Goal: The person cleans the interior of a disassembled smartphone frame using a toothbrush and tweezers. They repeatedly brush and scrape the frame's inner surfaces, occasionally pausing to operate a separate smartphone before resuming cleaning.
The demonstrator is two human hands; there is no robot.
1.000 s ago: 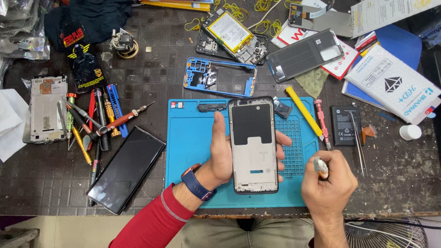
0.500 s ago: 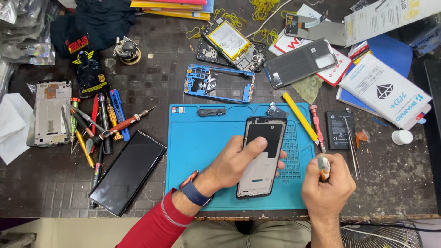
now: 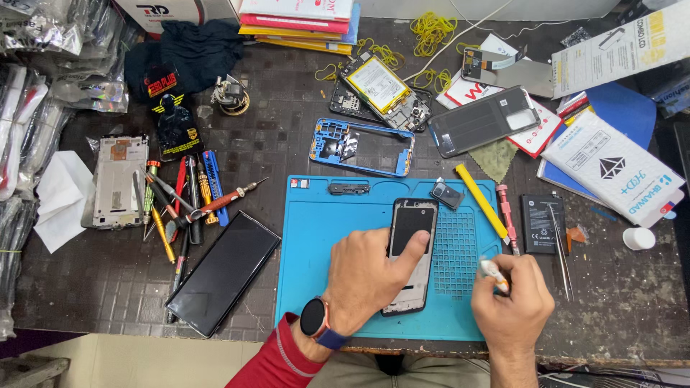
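Note:
A black phone screen frame [image 3: 411, 244] lies flat on the blue work mat [image 3: 316, 244]. My left hand [image 3: 366, 276] rests on its left side, thumb pressed onto the dark upper panel. A watch sits on that wrist above a red sleeve. My right hand [image 3: 514, 302] hovers at the mat's right edge, closed around a small white tube with an orange tip [image 3: 494, 273]. The tube's tip points toward the phone frame and stays apart from it.
A blue phone midframe [image 3: 363, 147], an open phone with a yellow battery [image 3: 381, 86] and a grey back cover [image 3: 485, 118] lie behind the mat. Screwdrivers [image 3: 190, 201] and a black phone [image 3: 223, 273] sit left. A yellow pry tool [image 3: 481, 201], battery [image 3: 543, 223] and tweezers [image 3: 560, 251] lie right.
My left hand turned the phone frame over and laid it flat on the mat, then shifted on top of it. My right hand stayed at the mat's right edge with the tube.

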